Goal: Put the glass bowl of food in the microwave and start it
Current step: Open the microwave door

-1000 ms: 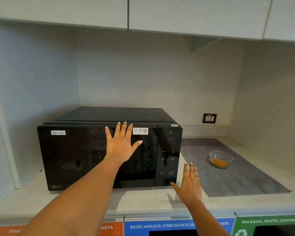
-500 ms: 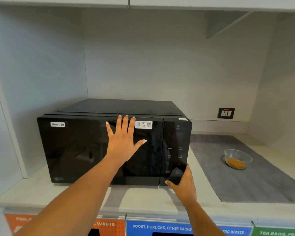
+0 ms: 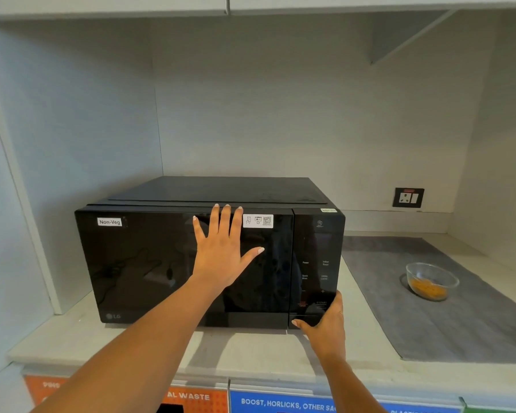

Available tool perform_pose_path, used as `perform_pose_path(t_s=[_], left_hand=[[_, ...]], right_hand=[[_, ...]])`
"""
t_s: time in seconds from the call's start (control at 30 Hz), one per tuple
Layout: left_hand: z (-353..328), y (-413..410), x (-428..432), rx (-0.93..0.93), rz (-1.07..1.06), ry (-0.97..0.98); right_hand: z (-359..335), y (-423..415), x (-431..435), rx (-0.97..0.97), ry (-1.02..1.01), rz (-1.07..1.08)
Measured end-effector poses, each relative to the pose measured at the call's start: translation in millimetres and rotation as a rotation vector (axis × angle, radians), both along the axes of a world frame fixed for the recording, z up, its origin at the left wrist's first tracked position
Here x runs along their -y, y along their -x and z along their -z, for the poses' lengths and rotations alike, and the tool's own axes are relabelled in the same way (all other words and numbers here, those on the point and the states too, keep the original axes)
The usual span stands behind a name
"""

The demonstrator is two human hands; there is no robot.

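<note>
A black microwave (image 3: 149,263) with a "Non-Veg" label stands on the counter, its door closed. My left hand (image 3: 221,251) lies flat on the glass door, fingers spread, holding nothing. My right hand (image 3: 325,326) rests at the bottom of the control panel (image 3: 315,263), thumb on the door-release bar and fingers wrapped around the panel's right edge. A clear glass bowl (image 3: 431,280) with orange food in its bottom sits on the grey mat to the right, away from both hands.
The grey mat (image 3: 459,329) covers the counter right of the microwave. A wall socket (image 3: 408,197) sits behind it. Cabinets hang overhead, and side walls close in the alcove. Labelled waste bins (image 3: 280,403) line the front below the counter (image 3: 102,344).
My right hand moved from the counter up to the bottom of the control panel and settled there. My left hand stayed flat on the door. The camera came closer.
</note>
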State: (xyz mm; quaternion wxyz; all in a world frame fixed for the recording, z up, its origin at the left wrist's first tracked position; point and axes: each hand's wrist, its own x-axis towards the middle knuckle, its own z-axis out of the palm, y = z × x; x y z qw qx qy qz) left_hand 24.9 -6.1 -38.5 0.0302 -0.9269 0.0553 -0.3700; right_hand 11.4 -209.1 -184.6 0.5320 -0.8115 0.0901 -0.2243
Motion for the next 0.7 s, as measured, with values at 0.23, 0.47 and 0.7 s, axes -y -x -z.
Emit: perform_pose_path(t_s=[0.23, 0.47, 0.7], left_hand=[[-0.3, -0.4, -0.1, 0.005, -0.012, -0.006], [-1.5, 0.2, 1.9, 0.019, 0.022, -0.001], [-3.1, 0.2, 4.4, 0.024, 0.005, 0.002]], right_hand=[[2.7, -0.3, -1.7, -0.007, -0.013, -0.006], [3.2, -0.4, -5.6, -0.003, -0.023, 0.035], [5.3, -2.2, -8.7, 0.006, -0.024, 0.071]])
